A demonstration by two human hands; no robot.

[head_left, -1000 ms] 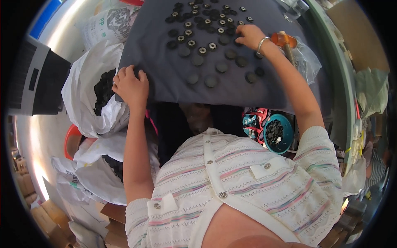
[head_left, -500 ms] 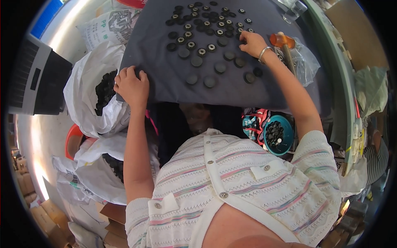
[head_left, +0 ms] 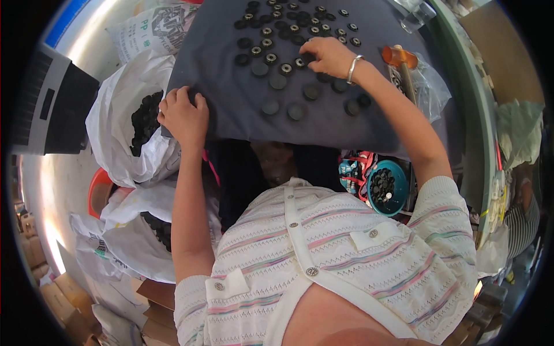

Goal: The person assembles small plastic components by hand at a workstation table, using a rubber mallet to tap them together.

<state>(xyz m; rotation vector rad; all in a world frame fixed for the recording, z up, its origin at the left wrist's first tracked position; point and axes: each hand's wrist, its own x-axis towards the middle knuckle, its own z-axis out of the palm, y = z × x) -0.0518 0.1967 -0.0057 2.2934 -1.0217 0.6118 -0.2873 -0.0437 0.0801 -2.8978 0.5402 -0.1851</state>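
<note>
Resting on the cloth-covered tabletop (head_left: pixel 242 122)'s left edge, the left hand (head_left: pixel 184 117) has thumb and fingers apart; the right hand (head_left: pixel 333 57) touches a black disc (head_left: pixel 307 57) — fingers clamped or not, I cannot tell — beside metal-centred discs (head_left: pixel 283 70).

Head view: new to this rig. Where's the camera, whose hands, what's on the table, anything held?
No robot here: these are a person's two bare hands. The view comes from a wide fisheye camera on their head, looking down, so straight edges bend.

On the dark cloth covering the table lie many dark discs, some with metal centres. A hammer with an orange head and a clear plastic bag lie at the right.

The left hand rests at the table's left edge. The right hand has its fingertips at one disc; whether it is gripped, I can't tell.
</note>
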